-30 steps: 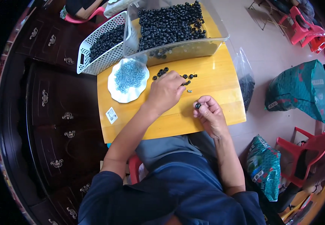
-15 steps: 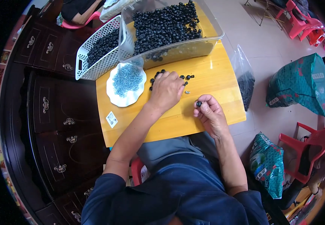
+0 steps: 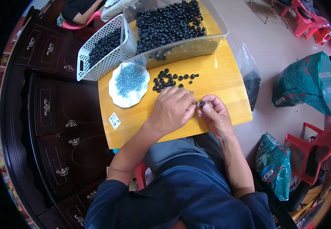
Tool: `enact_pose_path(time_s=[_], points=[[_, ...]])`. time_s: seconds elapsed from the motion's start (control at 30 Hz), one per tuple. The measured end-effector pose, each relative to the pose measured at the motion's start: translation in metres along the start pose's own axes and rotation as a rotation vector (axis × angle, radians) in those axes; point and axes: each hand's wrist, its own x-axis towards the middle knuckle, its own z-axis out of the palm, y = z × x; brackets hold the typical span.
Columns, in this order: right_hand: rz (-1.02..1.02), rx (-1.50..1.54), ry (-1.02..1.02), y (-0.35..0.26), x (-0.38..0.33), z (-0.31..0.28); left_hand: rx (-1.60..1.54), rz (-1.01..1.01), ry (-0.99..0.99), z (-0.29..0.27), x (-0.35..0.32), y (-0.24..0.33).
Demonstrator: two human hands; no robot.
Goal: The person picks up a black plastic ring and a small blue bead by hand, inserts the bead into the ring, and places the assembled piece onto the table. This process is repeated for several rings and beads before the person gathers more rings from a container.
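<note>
Hands (image 3: 173, 108) number two, right (image 3: 216, 116) pinching one black piece (image 3: 201, 104).

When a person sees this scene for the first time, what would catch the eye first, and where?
Probably the large clear bin of black parts at the far side of the yellow table would come first. Next might be the white wavy-edged plate of bluish pieces, on the table's left side. Near the front edge, the right hand pinches a single black piece, with the left hand close beside it.
</note>
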Motion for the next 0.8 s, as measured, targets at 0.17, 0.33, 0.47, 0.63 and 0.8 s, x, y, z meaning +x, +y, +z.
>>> enact_pose_path(time_s=[0.17,0.33,0.47,0.63,0.8], points=[[-0.009,-0.086,0.029,-0.002,-0.002,0.004,0.017,0.0,-0.02,-0.005,0.0,0.007],[0.003,-0.12,0.049,-0.002,-0.005,0.009,0.008,0.037,-0.005,-0.008,0.001,0.011],[-0.027,-0.165,0.037,-0.004,-0.006,0.013,0.005,0.053,0.014,-0.009,0.001,0.013],[-0.03,-0.168,0.045,-0.004,-0.007,0.013,-0.031,0.048,0.015,-0.009,0.0,0.012],[-0.043,-0.123,0.018,-0.002,-0.006,0.008,-0.153,0.044,0.042,-0.004,-0.002,0.006]])
